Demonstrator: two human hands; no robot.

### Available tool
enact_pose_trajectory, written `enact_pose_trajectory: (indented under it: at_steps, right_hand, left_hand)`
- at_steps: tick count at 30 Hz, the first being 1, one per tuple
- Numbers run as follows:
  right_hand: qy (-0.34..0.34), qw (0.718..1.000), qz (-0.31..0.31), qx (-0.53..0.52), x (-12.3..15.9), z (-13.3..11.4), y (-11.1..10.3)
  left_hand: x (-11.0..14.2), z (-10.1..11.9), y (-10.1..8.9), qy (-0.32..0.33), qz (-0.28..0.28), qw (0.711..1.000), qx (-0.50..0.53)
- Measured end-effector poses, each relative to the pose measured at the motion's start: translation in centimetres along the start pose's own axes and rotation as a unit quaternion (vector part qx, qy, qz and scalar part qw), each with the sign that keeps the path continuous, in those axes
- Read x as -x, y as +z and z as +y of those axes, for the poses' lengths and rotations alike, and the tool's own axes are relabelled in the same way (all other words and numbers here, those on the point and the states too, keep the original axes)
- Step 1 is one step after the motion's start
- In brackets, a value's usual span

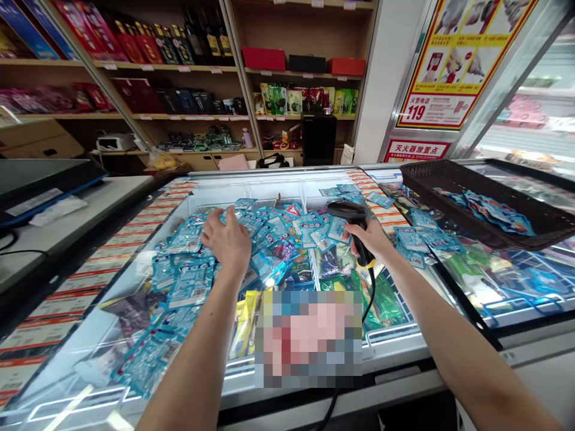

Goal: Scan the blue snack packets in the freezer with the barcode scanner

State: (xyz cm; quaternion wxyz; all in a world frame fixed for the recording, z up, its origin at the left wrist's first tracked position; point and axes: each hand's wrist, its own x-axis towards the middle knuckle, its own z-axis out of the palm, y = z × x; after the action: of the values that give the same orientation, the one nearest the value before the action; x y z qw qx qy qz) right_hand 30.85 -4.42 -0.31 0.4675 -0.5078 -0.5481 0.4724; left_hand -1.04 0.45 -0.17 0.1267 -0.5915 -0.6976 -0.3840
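Observation:
My left hand [229, 239] is over the left part of a spread of small blue packets [193, 281], its fingers apart and slightly curled. Its fingertips are at the packets, and whether they touch one I cannot tell. My right hand [372, 239] is wrapped round the handle of a black barcode scanner [347, 209], whose head points left over the packets. From the handle a black cable [372, 299] hangs down. The packets, several with barcodes facing up, lie loose and overlapping on the glass top of a chest freezer [305, 179].
A dark brown basket [503, 236] on the right holds more blue packets. Other packets [413, 238] lie left of it. Price labels [85, 281] line the freezer's left edge. A counter with a dark device [45, 185] stands left. Stocked shelves [188, 69] rise behind.

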Motion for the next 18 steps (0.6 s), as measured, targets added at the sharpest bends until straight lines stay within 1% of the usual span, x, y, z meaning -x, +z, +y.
enact_pose_trajectory:
  at_steps: [2,4,6,8,11,13,15,18]
  right_hand:
    - [0.006,1.0,0.002,0.005,-0.1,0.2,-0.1]
    - [0.012,1.0,0.008,0.009,-0.2,0.4,-0.2]
    - [0.013,1.0,0.014,0.009,-0.4,0.6,-0.3]
    - [0.01,1.0,0.015,0.006,-0.4,0.6,-0.3]
    - [0.002,1.0,0.015,0.004,-0.5,0.6,-0.3]
    - [0.001,1.0,0.015,0.004,-0.5,0.6,-0.3]
    - [0.0,1.0,0.013,0.004,-0.5,0.5,-0.3]
    - [-0.003,1.0,0.008,0.008,-0.4,0.3,-0.3]
  left_hand:
    - [0.6,1.0,0.2,0.07,-0.019,0.997,0.002]
    - [1.2,2.3,0.8,0.152,-0.065,0.986,0.025]
    - [1.7,3.6,1.7,0.235,-0.127,0.961,0.069]
    - [2.3,4.9,2.8,0.295,-0.186,0.929,0.123]
    - [3.5,6.3,4.4,0.32,-0.239,0.897,0.187]
    - [4.1,6.8,5.0,0.326,-0.259,0.887,0.201]
    - [4.6,7.0,5.3,0.333,-0.267,0.882,0.198]
    - [4.7,6.9,5.3,0.32,-0.271,0.887,0.194]
